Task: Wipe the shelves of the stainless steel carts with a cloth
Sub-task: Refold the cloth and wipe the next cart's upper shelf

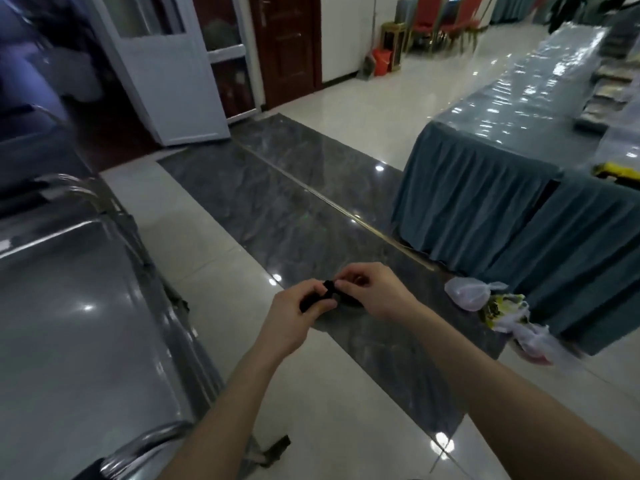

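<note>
Hands: left hand (294, 318) and right hand (375, 292) – fingers (348, 276) pinching a small black bunched cloth (320, 299) above the glossy cream tiled floor (207, 237).
Cart: shiny stainless steel cart (79, 323), left.
Surface: dark grey marble strip (294, 202) crossing it.
Room: teal-skirted tabletop (512, 109), right.

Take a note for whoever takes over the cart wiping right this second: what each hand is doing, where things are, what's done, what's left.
Left hand and right hand: both pinch a small dark bundle, apparently the cloth, held over the floor and not touching the cart.
Stainless steel cart: to the left, its top shelf bare and glossy.
Done: the frame doesn't show whether any shelf has been wiped.
Left: probably open out the cloth, bring it to the top shelf and wipe, then do the lower shelves, which are out of view.
</note>
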